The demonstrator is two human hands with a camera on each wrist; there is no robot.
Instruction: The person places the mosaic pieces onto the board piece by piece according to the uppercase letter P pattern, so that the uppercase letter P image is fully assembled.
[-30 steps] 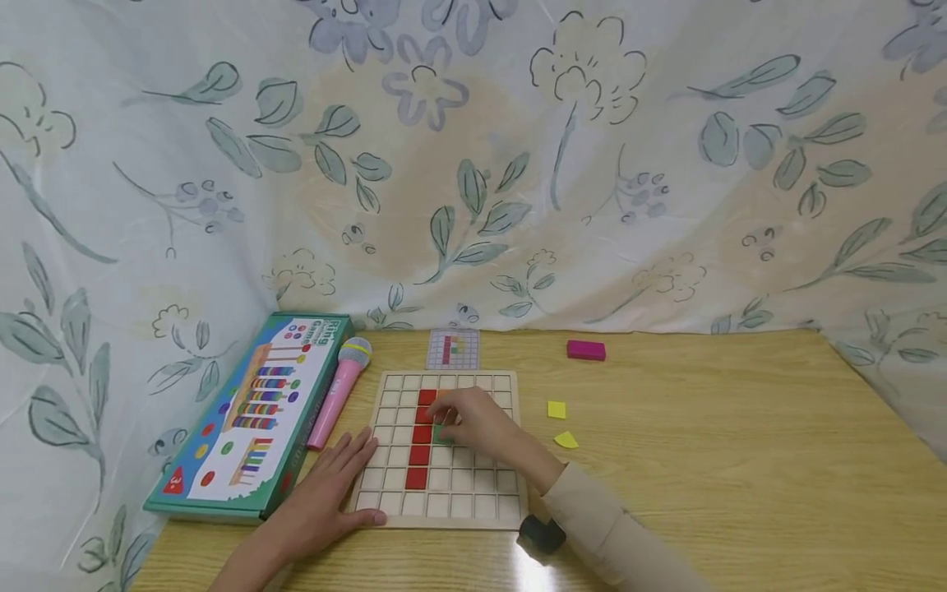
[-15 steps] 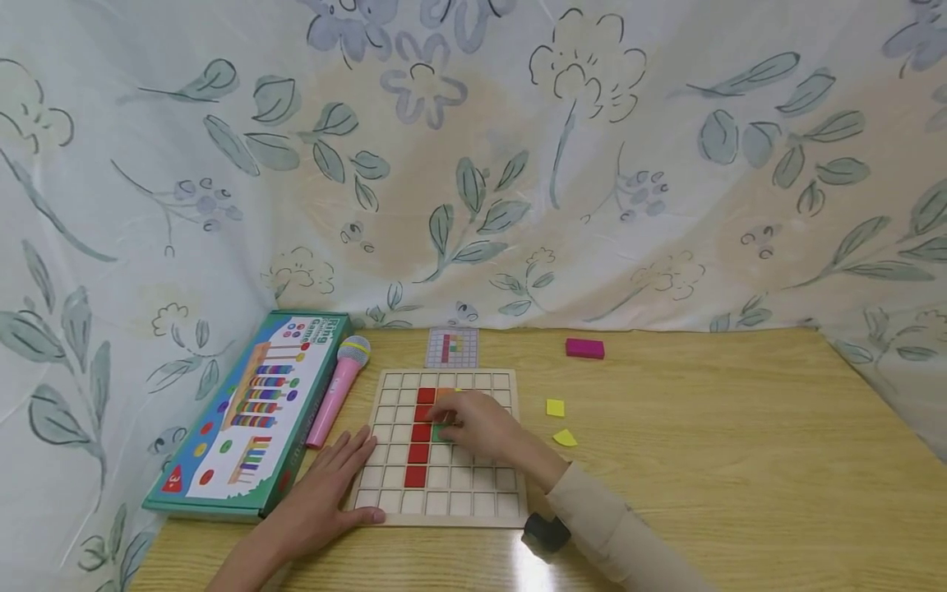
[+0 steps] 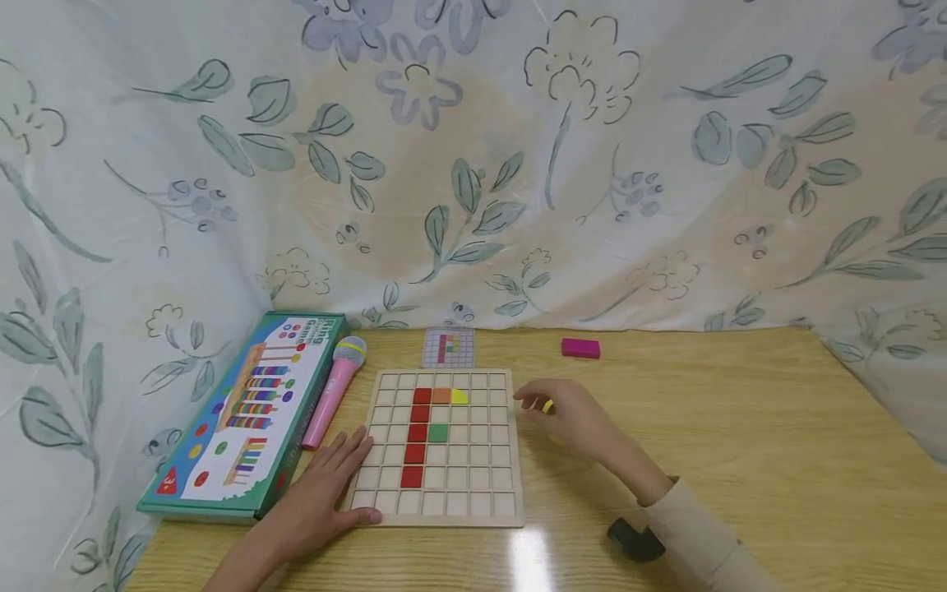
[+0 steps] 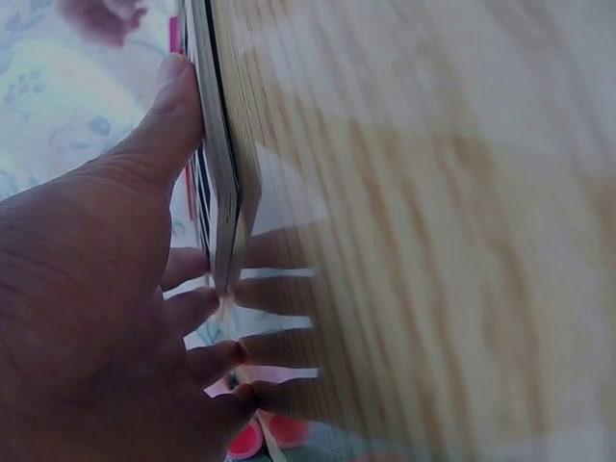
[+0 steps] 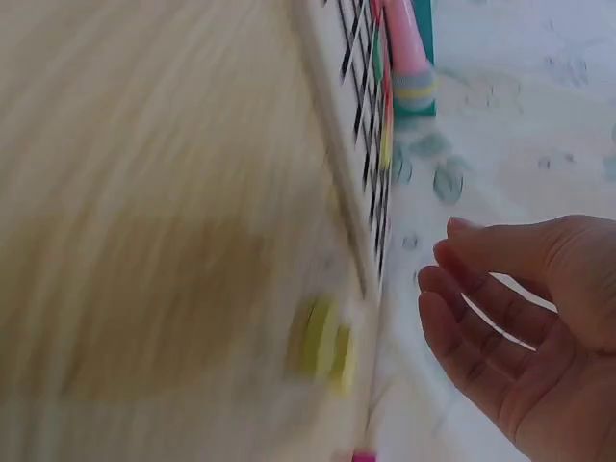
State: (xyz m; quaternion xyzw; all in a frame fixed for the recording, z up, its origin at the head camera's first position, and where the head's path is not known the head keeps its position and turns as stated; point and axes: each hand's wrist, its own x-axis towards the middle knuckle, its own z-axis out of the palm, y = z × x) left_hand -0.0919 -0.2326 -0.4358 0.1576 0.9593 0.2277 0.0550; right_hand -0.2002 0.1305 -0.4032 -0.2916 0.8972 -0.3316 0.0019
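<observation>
A wooden grid board (image 3: 484,520) lies on the table. Red square tiles (image 3: 415,453) form a column on it, with an orange tile (image 3: 441,396) and a rounded yellow tile (image 3: 459,396) beside the top one. A green tile (image 3: 438,432) sits beside the middle of the column. My left hand (image 3: 323,489) rests along the board's left edge, fingers spread and thumb at its front corner. Off the right edge, my right hand (image 3: 573,419) hovers with fingers loosely bent, holding nothing. It partly covers loose yellow tiles (image 5: 320,337), blurred in the right wrist view.
Behind the board lies a printed pattern card (image 3: 448,349). A magenta block (image 3: 580,349) stands at the back right. On the left are a pink microphone (image 3: 330,401) and a ring game box (image 3: 237,436). A floral cloth (image 3: 473,164) hangs behind the table.
My right hand has left the green tile on the board and moved right, over the loose yellow tiles. My left hand keeps its place at the board's edge.
</observation>
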